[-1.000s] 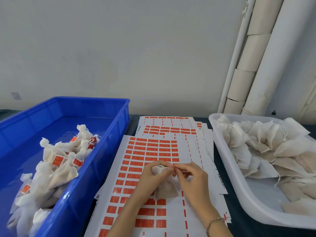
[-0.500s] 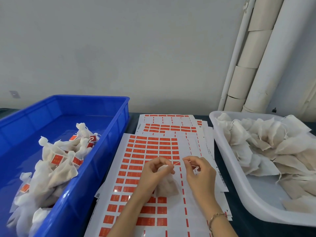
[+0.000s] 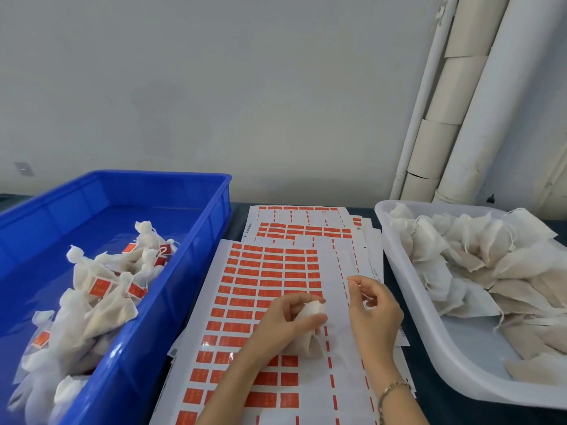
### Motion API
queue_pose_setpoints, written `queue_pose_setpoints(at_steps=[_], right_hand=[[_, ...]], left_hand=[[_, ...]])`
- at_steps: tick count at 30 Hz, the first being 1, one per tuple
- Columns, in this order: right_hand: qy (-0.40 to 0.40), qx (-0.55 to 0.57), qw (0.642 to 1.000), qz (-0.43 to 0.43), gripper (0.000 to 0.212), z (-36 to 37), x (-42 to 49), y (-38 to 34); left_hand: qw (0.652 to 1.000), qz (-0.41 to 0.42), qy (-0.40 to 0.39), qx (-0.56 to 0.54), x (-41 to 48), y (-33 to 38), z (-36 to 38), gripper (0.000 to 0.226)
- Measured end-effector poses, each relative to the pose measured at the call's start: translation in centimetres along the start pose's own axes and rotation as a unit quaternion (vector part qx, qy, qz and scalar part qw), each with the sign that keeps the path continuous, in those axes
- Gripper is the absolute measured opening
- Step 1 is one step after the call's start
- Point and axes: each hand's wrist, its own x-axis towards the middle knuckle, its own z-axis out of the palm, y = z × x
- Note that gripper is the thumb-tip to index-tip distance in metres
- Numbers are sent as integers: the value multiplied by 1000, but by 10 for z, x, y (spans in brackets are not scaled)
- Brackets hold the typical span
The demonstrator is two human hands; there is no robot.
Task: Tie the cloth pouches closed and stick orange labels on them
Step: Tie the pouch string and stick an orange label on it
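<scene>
Cloth pouch (image 3: 307, 345) neck gripped by left hand (image 3: 282, 323); right hand (image 3: 374, 314), apart at 3 o'clock, pinches presumably string, too thin to see. Pull straight outward, keep neck bunched.

Open lane: label sheets (image 3: 270, 271) lying flat between the blue bin (image 3: 199, 271) at left and the white tub (image 3: 466, 357) at right, both walls rising above them. Mid-lane obstacles: left hand (image 3: 285, 320) gripping a pouch (image 3: 310, 314), and right hand (image 3: 371, 314) pinching a string (image 3: 367, 300). Rear right: pipes (image 3: 460, 133) against the wall.
</scene>
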Motion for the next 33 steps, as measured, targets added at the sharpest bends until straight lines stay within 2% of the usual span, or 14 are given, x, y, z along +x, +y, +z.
queue_pose_setpoints(at_steps=[1, 3, 7, 10, 13, 15, 22, 26, 31, 33], right_hand=[[6, 9, 1000, 2, 10, 0, 0, 0], [17, 23, 1000, 3, 11, -1, 0, -1], [33, 42, 999, 4, 17, -3, 0, -4], [44, 45, 998, 4, 19, -3, 0, -5], [53, 44, 998, -1, 14, -3, 0, -4], [55, 45, 997, 3, 11, -3, 1, -3], [49, 32, 998, 30, 8, -3, 4, 2], [44, -17, 999, -10, 11, 0, 1, 2], [17, -99, 991, -87, 14, 6, -7, 2], [-13, -127, 987, -99, 14, 8, -9, 4]], left_hand=[[1000, 1, -15, 17, -2, 3, 0, 17], [999, 0, -41, 23, -5, 9, 0, 26], [997, -57, -55, 6, -9, 14, -5, 31], [995, -36, -88, 41, -6, 12, -4, 34], [992, -19, -105, 69, -3, 10, -4, 24], [992, -17, -107, 70, -2, 8, -5, 18], [994, -2, -78, 71, -5, 6, -10, 25], [1000, 4, -13, 12, -6, 10, -14, 28], [993, -27, 23, -114, -5, 12, -17, 26], [985, -27, 32, -169, -4, 11, -17, 33]])
